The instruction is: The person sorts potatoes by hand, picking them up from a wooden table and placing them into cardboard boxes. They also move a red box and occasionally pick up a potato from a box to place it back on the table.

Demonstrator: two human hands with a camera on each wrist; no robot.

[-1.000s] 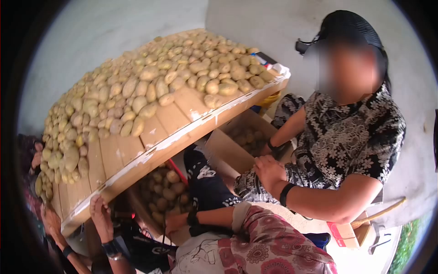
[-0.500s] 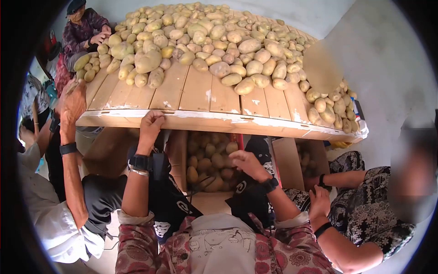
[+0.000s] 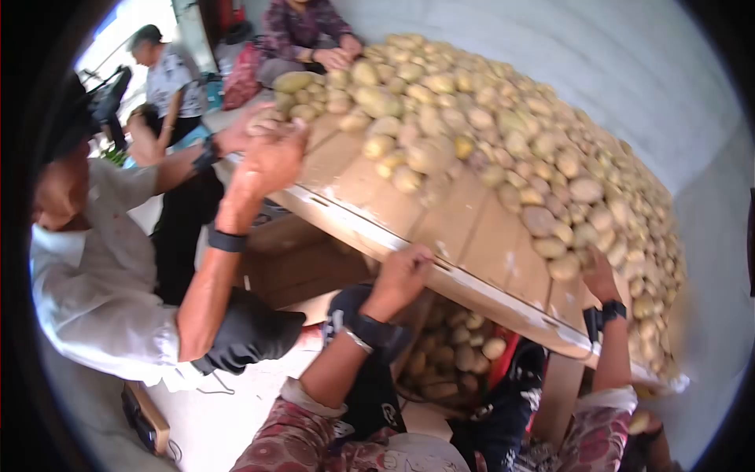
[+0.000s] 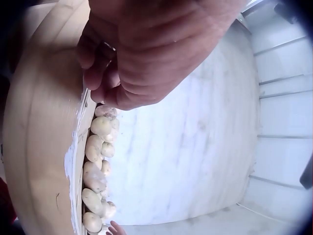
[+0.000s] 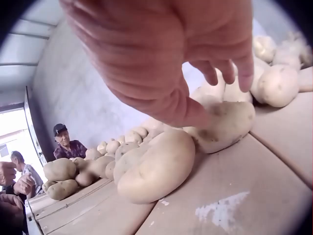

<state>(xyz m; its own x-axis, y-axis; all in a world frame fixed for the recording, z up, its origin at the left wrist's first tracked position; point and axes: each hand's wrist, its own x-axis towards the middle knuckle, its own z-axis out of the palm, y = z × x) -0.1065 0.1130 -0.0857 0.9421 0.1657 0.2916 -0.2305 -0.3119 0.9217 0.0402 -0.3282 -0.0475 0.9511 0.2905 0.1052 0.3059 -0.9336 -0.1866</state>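
Potatoes [image 3: 586, 189] lie heaped on a slatted wooden table [image 3: 464, 228] with a white-streaked front edge. My right hand [image 3: 599, 279] reaches over that edge to the near side of the heap. In the right wrist view, its thumb touches a spotted potato [image 5: 227, 128], while the spread fingers hang over the potato's far side. A larger potato [image 5: 159, 169] lies beside it. My left hand [image 3: 403, 271] rests on the table's front edge, its fingers loosely bent and holding nothing, as the left wrist view also shows.
Below the table, between my legs, stands a box [image 3: 425, 417] of potatoes, with another cardboard box [image 3: 562, 385] to its right. A person in a white shirt [image 3: 118, 275] sits at my left, hands at the table corner. Another person [image 3: 303, 39] sits behind the heap.
The head view has swung left. My right hand has risen from the potato box under the table to the potatoes on top. The left hand stays on the table edge.
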